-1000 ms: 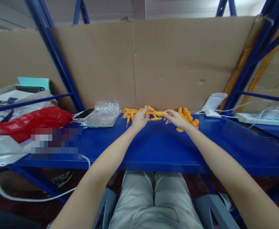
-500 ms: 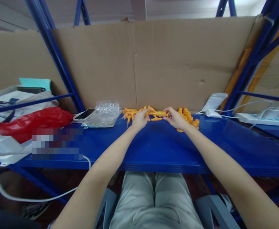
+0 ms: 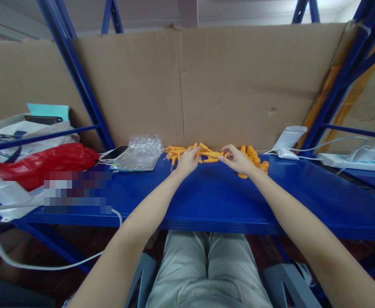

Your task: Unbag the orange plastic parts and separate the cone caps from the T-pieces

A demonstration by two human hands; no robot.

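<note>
Between my hands is an orange plastic piece (image 3: 215, 154), roughly level above the blue shelf. My right hand (image 3: 238, 160) pinches its right end between thumb and fingers. My left hand (image 3: 188, 162) is closed around its left end, though the fingertips are partly hidden. To the left of that hand lies a pile of orange branching pieces (image 3: 173, 150) with small metal chains, like keychains. Another orange piece (image 3: 210, 161) lies just below the held one. Behind my right wrist is a cluster of rounded orange parts (image 3: 254, 157), partly covered by it.
The blue shelf (image 3: 200, 201) is backed by a cardboard sheet (image 3: 238, 85). Clear plastic bags (image 3: 139, 156) and a phone (image 3: 115, 152) lie left, beyond them a red bag (image 3: 52, 164). To the right are a white charger with cables (image 3: 287, 153) and a power strip (image 3: 354, 161).
The held orange piece has turned and tilted slightly, its right end lower. My right fingers have shifted a little on it; my left hand stays nearly in place.
</note>
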